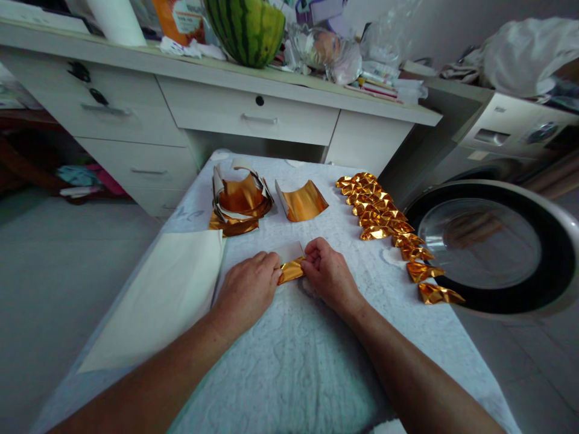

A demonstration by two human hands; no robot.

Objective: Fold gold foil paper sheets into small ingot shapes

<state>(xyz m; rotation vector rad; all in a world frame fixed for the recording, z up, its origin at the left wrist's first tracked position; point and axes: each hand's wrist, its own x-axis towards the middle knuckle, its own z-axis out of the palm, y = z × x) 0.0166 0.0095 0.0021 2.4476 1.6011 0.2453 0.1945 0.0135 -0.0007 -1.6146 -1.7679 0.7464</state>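
Observation:
My left hand (248, 288) and my right hand (329, 272) pinch the two ends of one sheet of gold foil paper (290, 264), gold below and white on top, on the white cloth-covered table (294, 361). A curled stack of gold foil sheets (239, 202) lies beyond my left hand. One loose curled gold sheet (302, 202) sits beside that stack. A row of several folded gold pieces (389, 226) runs along the table's right side, from the far end toward my right hand.
A pale cream sheet (172, 295) drapes over the table's left edge. Behind stands a white desk with drawers (203, 114), carrying a watermelon (246, 30) and clutter. A washing machine's open round door (493, 247) is close on the right.

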